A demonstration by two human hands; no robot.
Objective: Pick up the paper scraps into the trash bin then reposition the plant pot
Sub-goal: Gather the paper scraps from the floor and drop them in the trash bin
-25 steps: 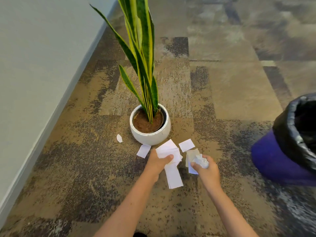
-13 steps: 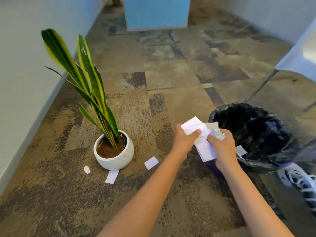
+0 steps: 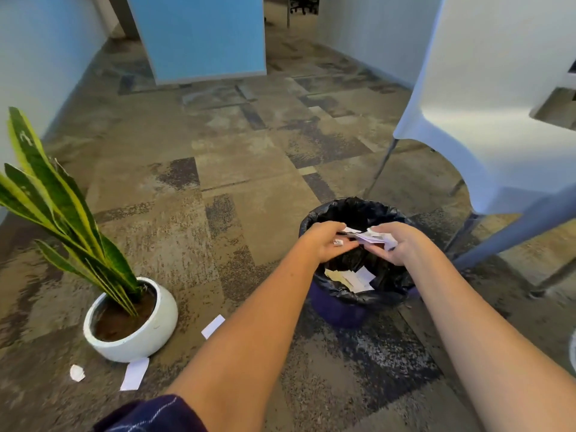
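Both my hands hover over the mouth of the trash bin (image 3: 335,310), a purple bin with a black liner. My left hand (image 3: 325,241) and my right hand (image 3: 397,244) hold a bunch of white paper scraps (image 3: 372,236) between them. Several scraps (image 3: 352,279) lie inside the bin. On the carpet to the left stands the white plant pot (image 3: 140,336) with a tall striped plant. Three scraps lie on the floor around it: one rectangle (image 3: 213,326) to its right, one rectangle (image 3: 134,373) in front, and a small crumpled bit (image 3: 77,372).
A white chair (image 3: 486,126) on thin metal legs stands close to the right of the bin. A blue panel (image 3: 199,35) stands at the far end. A white wall (image 3: 34,57) runs along the left behind the plant.
My view has lifted and swung right. Both hands carried the scraps from beside the pot to above the bin's opening. More scraps now lie inside the bin.
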